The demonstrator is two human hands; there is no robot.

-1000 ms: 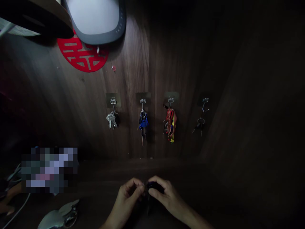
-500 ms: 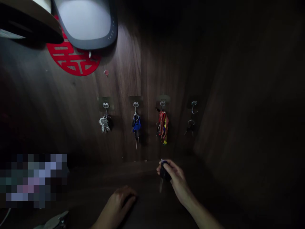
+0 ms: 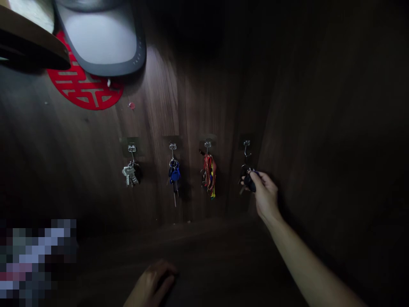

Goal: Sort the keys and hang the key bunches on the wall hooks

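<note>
Currently, the black key fob [image 3: 249,182] sits pinched between right-hand fingers [image 3: 260,184].

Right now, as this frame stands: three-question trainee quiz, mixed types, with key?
1. True or false: the right hand is empty.
2. Counted from picture left, where in the row of four does the red-and-yellow bundle hang? A first, B third, C fourth.
3. Fill in: the round cut-out decoration at upper picture left is ____ in colour.
Key: 1 false, it grips a dark fob; 2 B, third hook; 3 red.
</note>
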